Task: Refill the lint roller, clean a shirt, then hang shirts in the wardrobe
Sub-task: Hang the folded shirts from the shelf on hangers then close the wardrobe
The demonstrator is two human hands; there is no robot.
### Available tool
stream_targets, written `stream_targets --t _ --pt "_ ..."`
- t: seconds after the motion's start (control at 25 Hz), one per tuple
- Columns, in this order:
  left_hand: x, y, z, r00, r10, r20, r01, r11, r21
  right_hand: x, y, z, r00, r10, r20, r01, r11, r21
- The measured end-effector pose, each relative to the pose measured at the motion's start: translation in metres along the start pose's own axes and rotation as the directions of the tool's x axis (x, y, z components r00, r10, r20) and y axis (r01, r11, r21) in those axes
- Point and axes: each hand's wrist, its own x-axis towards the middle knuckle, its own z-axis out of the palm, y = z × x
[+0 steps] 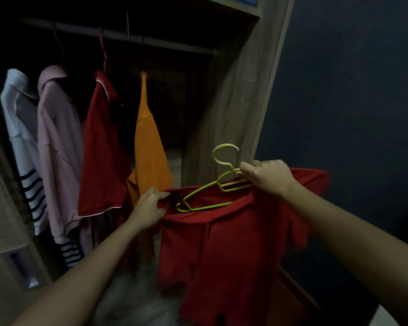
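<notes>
A red shirt hangs in front of me, to the right of the open wardrobe. My left hand pinches the shirt's collar at its left side. My right hand grips a lime-green hanger by its right shoulder, together with the shirt's fabric. The hanger lies tilted across the neck opening, its left arm down inside the collar and its hook sticking up free above the shirt.
In the wardrobe, a rail carries a white striped shirt, a pink shirt, a dark red shirt and an orange shirt. The wardrobe's wooden side panel stands right of them, with a dark blue wall beyond.
</notes>
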Motion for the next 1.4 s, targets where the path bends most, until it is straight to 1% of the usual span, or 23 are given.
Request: stream_targets --t 0.04,0.08,0.12,0.16,0.2,0.24,0.28,0.32,0.36,0.4,0.48,0.56,0.64,0.72,0.76,0.84,0.88,1.0,1.04,1.08,1.24,1.32,1.4 --pt "-0.009 0.022 -0.001 0.982 0.101 -0.161 -0.102 0.995 -0.001 0.001 -0.004 -0.001 0.997 0.075 0.011 -0.075 0.997 0.011" --pt "-0.017 0.041 -0.002 0.925 0.27 -0.267 -0.267 0.963 0.047 0.002 -0.006 -0.003 0.982 0.189 0.028 -0.19 0.981 0.048" --pt "-0.025 0.056 -0.001 0.827 0.489 -0.278 -0.459 0.872 0.168 0.004 -0.005 -0.007 0.947 0.314 0.07 -0.319 0.944 0.086" --pt "-0.03 0.063 0.001 0.712 0.668 -0.218 -0.605 0.74 0.293 0.004 -0.002 -0.009 0.908 0.403 0.113 -0.415 0.9 0.133" --pt "-0.03 0.063 0.0 0.667 0.722 -0.186 -0.638 0.681 0.36 0.002 0.002 -0.011 0.89 0.438 0.125 -0.454 0.871 0.188" --pt "-0.027 0.062 -0.005 0.723 0.651 -0.232 -0.572 0.752 0.328 -0.001 0.006 -0.015 0.889 0.441 0.122 -0.457 0.856 0.242" --pt "-0.019 0.057 -0.011 0.803 0.499 -0.327 -0.441 0.865 0.239 -0.005 0.008 -0.019 0.897 0.431 0.097 -0.439 0.85 0.291" --pt "-0.013 0.051 -0.018 0.857 0.345 -0.382 -0.302 0.938 0.169 -0.008 0.008 -0.021 0.907 0.418 0.06 -0.413 0.848 0.332" --pt "-0.004 0.045 -0.023 0.89 0.276 -0.362 -0.233 0.959 0.159 -0.008 0.007 -0.023 0.915 0.403 0.028 -0.385 0.849 0.363" --pt "0.003 0.04 -0.028 0.905 0.288 -0.313 -0.25 0.956 0.156 -0.006 0.005 -0.023 0.918 0.396 0.011 -0.369 0.845 0.388" --pt "0.013 0.036 -0.039 0.892 0.363 -0.269 -0.377 0.926 -0.002 0.002 0.002 -0.027 0.918 0.397 -0.005 -0.357 0.833 0.423" --pt "0.018 0.031 -0.053 0.849 0.38 -0.366 -0.448 0.886 -0.12 0.005 0.004 -0.03 0.913 0.407 -0.024 -0.355 0.823 0.443" --pt "0.026 0.018 -0.068 0.839 0.299 -0.454 -0.418 0.889 -0.188 -0.005 0.016 -0.025 0.873 0.488 -0.025 -0.429 0.791 0.436" --pt "0.029 0.009 -0.08 0.846 0.224 -0.483 -0.362 0.907 -0.213 -0.021 0.029 -0.018 0.82 0.571 0.04 -0.525 0.722 0.45" --pt "0.029 0.008 -0.084 0.846 0.217 -0.486 -0.359 0.908 -0.219 -0.025 0.031 -0.013 0.825 0.555 0.106 -0.533 0.702 0.473" --pt "0.026 0.011 -0.09 0.848 0.247 -0.468 -0.365 0.914 -0.179 -0.026 0.024 -0.008 0.866 0.448 0.224 -0.492 0.678 0.547" --pt "0.024 0.013 -0.091 0.85 0.281 -0.445 -0.365 0.924 -0.114 -0.025 0.018 -0.005 0.879 0.412 0.239 -0.467 0.644 0.606" --pt "0.026 0.012 -0.1 0.862 0.415 -0.291 -0.354 0.904 0.24 -0.016 0.004 0.001 0.889 0.414 0.194 -0.411 0.537 0.737" --pt "0.028 0.014 -0.106 0.865 0.428 -0.26 -0.366 0.895 0.257 -0.014 0.004 0.001 0.884 0.432 0.178 -0.406 0.521 0.751" --pt "0.03 0.015 -0.114 0.858 0.437 -0.269 -0.392 0.896 0.207 -0.012 0.007 0.001 0.872 0.459 0.169 -0.412 0.502 0.76" --pt "0.026 0.013 -0.14 0.812 0.377 -0.445 -0.403 0.914 0.04 -0.026 0.022 0.009 0.801 0.559 0.213 -0.505 0.441 0.742" --pt "0.02 0.014 -0.147 0.82 0.339 -0.462 -0.376 0.927 0.013 -0.039 0.021 0.013 0.79 0.571 0.224 -0.505 0.397 0.766" --pt "0.014 0.018 -0.15 0.834 0.307 -0.459 -0.346 0.938 0.0 -0.045 0.022 0.021 0.756 0.6 0.261 -0.549 0.363 0.753"
